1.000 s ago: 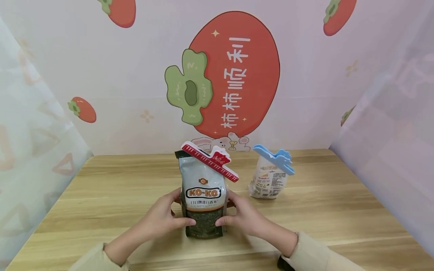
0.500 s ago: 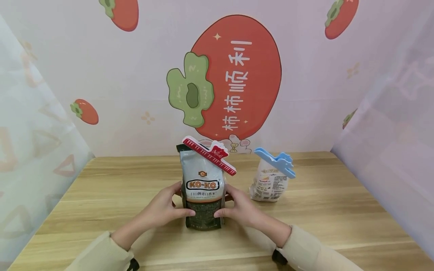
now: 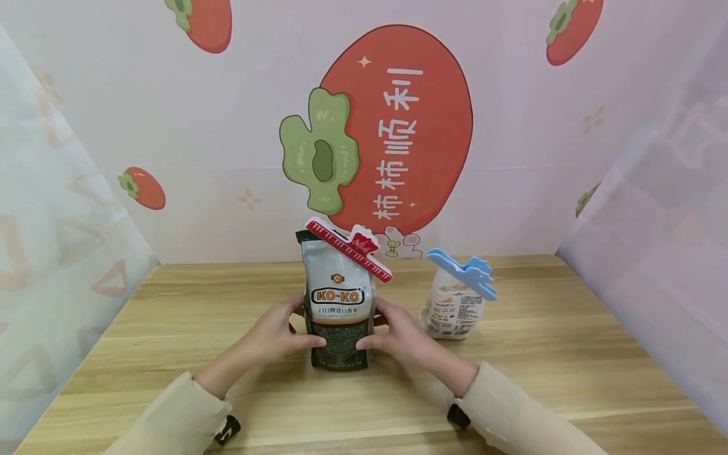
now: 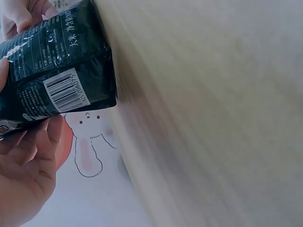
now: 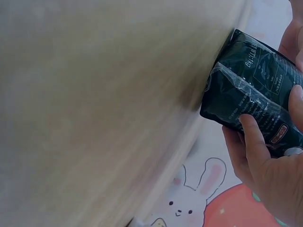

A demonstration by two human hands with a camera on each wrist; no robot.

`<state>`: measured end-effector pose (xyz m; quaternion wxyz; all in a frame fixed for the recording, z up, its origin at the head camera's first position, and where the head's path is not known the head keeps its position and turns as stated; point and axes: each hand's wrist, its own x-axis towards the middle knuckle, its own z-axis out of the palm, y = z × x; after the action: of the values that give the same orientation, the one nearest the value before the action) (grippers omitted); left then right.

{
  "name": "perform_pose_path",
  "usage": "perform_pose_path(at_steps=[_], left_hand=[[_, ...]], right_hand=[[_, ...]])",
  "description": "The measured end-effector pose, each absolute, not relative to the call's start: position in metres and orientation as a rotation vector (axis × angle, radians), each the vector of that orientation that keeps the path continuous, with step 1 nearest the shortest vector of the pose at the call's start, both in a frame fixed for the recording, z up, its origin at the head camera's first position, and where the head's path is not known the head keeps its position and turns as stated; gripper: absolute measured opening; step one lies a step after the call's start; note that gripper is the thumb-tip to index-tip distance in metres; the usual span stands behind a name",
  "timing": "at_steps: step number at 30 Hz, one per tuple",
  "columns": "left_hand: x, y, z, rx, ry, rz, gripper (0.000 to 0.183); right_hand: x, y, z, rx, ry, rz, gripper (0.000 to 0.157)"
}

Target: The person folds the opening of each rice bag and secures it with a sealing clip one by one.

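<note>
A bag of rice (image 3: 340, 316) marked KO-KO, pale blue above and dark green below, stands upright between both hands in the head view. My left hand (image 3: 277, 333) grips its left side, thumb across the front and fingers going behind. On the opposite side my right hand (image 3: 400, 333) holds it the same way. A red and white bag clip (image 3: 348, 248) sits slanted across the bag's folded top. The left wrist view shows the dark green side of the rice bag (image 4: 61, 66) with a barcode. In the right wrist view, fingers press against the rice bag (image 5: 255, 90).
To the right stands a smaller whitish printed bag (image 3: 454, 306), closed by a blue clip (image 3: 463, 272). Both are on the wooden table (image 3: 170, 328). A backdrop (image 3: 239, 126) printed with persimmons rises behind the table's far edge.
Both hands have moved the rice bag away from the body, toward the back of the table, keeping their grip on it. The smaller bag stays in place.
</note>
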<state>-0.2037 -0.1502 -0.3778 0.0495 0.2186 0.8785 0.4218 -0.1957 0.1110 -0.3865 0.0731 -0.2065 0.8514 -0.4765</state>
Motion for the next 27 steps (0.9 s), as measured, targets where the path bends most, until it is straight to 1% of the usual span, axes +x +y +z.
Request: perform_pose_path(at_steps=[13, 19, 27], left_hand=[[-0.224, -0.156, -0.375, 0.691, 2.681, 1.265, 0.061], [-0.231, -0.156, -0.378, 0.729, 2.671, 1.277, 0.061], [-0.239, -0.156, -0.381, 0.754, 2.667, 1.29, 0.065]], right_hand=[[-0.212, 0.102, -0.381, -0.519, 2.53, -1.477, 0.072], [-0.218, 0.102, -0.384, -0.486, 2.531, -1.483, 0.068], [-0.223, 0.1, -0.387, -0.455, 2.531, -1.498, 0.064]])
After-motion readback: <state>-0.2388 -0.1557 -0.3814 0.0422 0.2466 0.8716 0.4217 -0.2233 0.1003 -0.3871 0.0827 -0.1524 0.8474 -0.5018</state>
